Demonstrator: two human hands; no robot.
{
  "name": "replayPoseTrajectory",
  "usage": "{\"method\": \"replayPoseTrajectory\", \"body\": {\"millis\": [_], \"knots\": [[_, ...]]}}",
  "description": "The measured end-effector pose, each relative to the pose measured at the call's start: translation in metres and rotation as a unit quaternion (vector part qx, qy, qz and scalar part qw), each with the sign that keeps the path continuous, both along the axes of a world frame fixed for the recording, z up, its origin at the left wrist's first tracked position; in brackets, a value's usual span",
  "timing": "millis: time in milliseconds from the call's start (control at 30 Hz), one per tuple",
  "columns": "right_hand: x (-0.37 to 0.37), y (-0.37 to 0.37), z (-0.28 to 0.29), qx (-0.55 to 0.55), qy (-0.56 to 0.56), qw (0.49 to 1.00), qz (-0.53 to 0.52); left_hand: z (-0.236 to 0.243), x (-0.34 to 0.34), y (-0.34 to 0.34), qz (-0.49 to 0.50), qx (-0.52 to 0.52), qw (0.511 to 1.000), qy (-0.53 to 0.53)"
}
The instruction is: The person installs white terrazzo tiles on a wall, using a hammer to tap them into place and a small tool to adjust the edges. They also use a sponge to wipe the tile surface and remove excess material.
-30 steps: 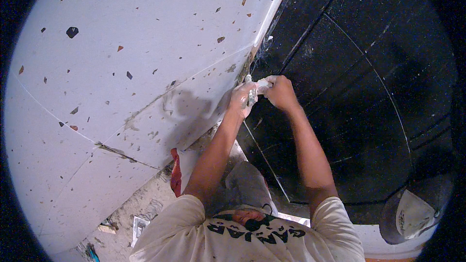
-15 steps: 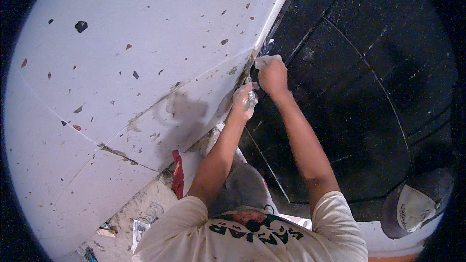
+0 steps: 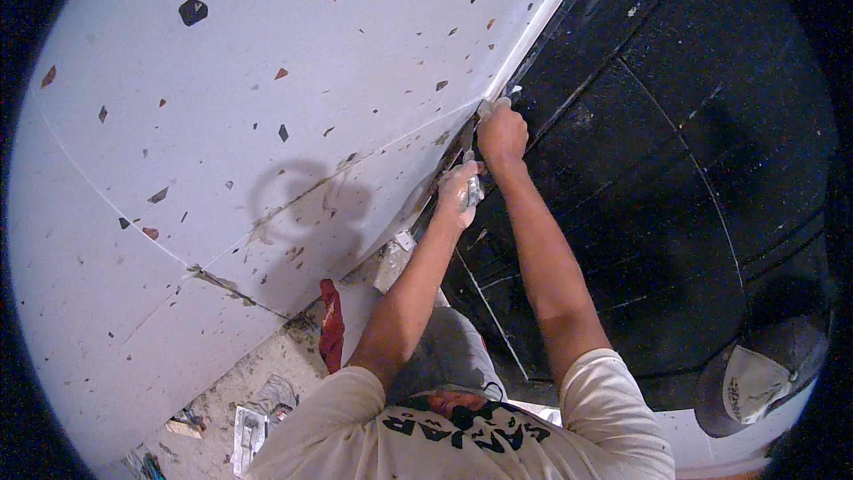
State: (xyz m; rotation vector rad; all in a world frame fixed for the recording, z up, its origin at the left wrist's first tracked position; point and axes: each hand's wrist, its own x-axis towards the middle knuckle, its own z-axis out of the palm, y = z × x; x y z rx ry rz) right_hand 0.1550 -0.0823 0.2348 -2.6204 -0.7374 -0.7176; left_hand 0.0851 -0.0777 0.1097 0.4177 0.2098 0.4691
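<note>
My left hand (image 3: 459,194), smeared with white paste, is closed around the handle of a putty knife (image 3: 468,137). Its thin blade points up toward the seam between a white speckled panel (image 3: 222,53) and a dark panel (image 3: 640,213). Just above and to the right, my right hand (image 3: 503,135) is closed with its fingertips at that same seam. Pale paste shows on its fingers, and what they hold is hidden. A small whitish bit (image 3: 515,91) shows past the right knuckles. Greyish smears follow the joint lines on the white panel.
Down on the dirty floor (image 3: 302,347) a red cloth-like item (image 3: 331,324) lies left of my left arm. Packaging and scraps (image 3: 251,427) sit at lower left. A dark cap with a pale front (image 3: 760,382) is at lower right, by the dark panel's edge.
The view has shifted slightly, so the panels sit lower and farther right. My right hand has turned, and the pale crumpled-looking patch at its fingers shows less. The knife blade now shows more clearly.
</note>
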Motion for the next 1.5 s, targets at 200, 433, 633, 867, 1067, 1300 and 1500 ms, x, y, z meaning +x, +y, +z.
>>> {"method": "replayPoseTrajectory", "body": {"millis": [200, 433, 633, 867, 1067, 1300, 1500], "knots": [[0.008, 0.002, -0.009, 0.005, -0.006, 1.0, 0.011, -0.007, 0.007, -0.003, -0.013, -0.022, 1.0, -0.003], [0.002, 0.014, -0.013, 0.029, -0.006, 1.0, -0.011, -0.018, 0.011, -0.005, -0.005, 0.029, 1.0, 0.011], [0.003, 0.019, -0.011, 0.028, 0.022, 0.999, -0.031, 0.003, 0.001, -0.005, 0.025, -0.021, 0.999, 0.006], [0.003, 0.009, -0.009, -0.017, -0.055, 0.998, 0.026, -0.003, 0.012, 0.004, 0.009, -0.03, 0.999, -0.031], [0.014, 0.014, -0.029, 0.01, -0.106, 0.993, 0.051, -0.011, 0.013, -0.004, 0.013, -0.015, 0.998, -0.06], [0.012, 0.012, -0.032, 0.024, -0.112, 0.992, 0.051, -0.005, 0.003, -0.015, 0.015, 0.039, 0.999, 0.016], [0.009, 0.022, -0.015, -0.03, -0.033, 0.999, 0.029, 0.0, -0.011, -0.003, 0.007, 0.116, 0.99, 0.079]]}}
